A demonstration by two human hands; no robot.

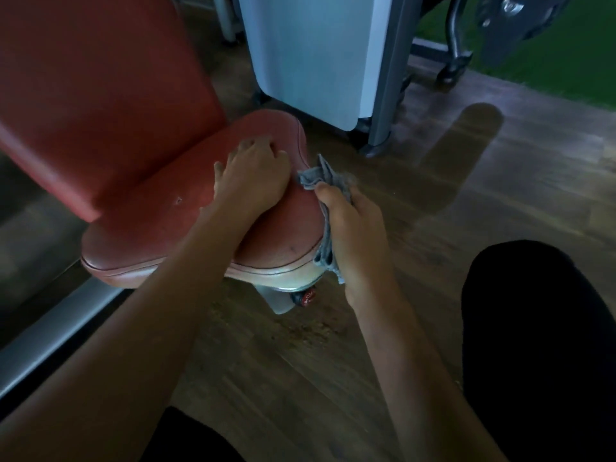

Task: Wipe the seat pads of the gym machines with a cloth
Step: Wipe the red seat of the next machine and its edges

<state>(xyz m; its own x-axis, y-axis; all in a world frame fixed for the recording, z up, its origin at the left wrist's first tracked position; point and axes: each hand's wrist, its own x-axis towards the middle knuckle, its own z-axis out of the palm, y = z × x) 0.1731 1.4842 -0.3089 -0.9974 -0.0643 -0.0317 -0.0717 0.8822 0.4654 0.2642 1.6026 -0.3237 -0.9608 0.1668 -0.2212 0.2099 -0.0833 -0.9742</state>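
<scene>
Right hand [358,235] grips the grey cloth [325,181] against the seat pad [160,225] edge; left hand [255,171] rests flat on top, fingers relaxed.

taken from 1 wide-angle camera on the head, facing forward and steeply down. set close above the seat pad [160,228], within arm's reach.

My left hand [253,176] lies palm-down, fingers loosely bent and pointing far. Just right of it, my right hand [355,235] grips a crumpled grey cloth [321,176]. Both bare forearms [410,361] reach in from the near edge.
</scene>
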